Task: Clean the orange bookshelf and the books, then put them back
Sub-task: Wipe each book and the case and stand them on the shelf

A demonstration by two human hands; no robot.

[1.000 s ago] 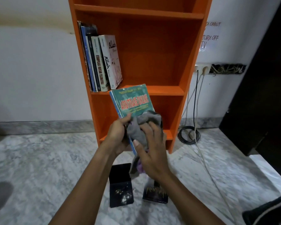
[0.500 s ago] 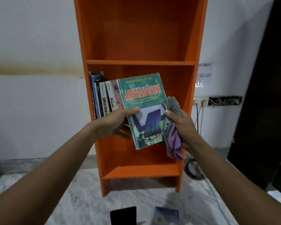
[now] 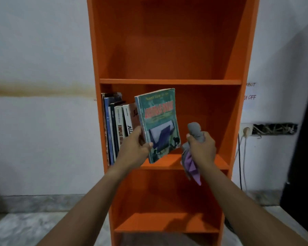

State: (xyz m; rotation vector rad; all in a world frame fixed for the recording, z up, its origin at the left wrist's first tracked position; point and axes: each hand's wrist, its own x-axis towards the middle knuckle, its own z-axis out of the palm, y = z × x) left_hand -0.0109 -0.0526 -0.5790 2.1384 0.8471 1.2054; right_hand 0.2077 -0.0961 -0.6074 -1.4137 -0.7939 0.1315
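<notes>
The orange bookshelf [image 3: 167, 50] stands against the white wall. Several books [image 3: 116, 125] stand upright at the left end of its middle shelf. My left hand [image 3: 134, 148] grips the lower left corner of a green book [image 3: 158, 121], held nearly upright just right of those books, its bottom a little above the shelf board. My right hand [image 3: 202, 146] is apart from the book, to its right, closed around a bunched grey and purple cloth [image 3: 192, 164] that hangs below my fist.
The top and lower shelf bays hold nothing. A wall socket with a plug [image 3: 245, 131] and hanging cables [image 3: 240, 166] sit right of the bookshelf. A dark door or cabinet [image 3: 302, 157] fills the far right. Marble floor [image 3: 25, 228] lies below.
The view rose from the floor to the shelf. The cloth came off the book's cover, my right hand moved away, and my left hand turned the green book upright toward the shelved books.
</notes>
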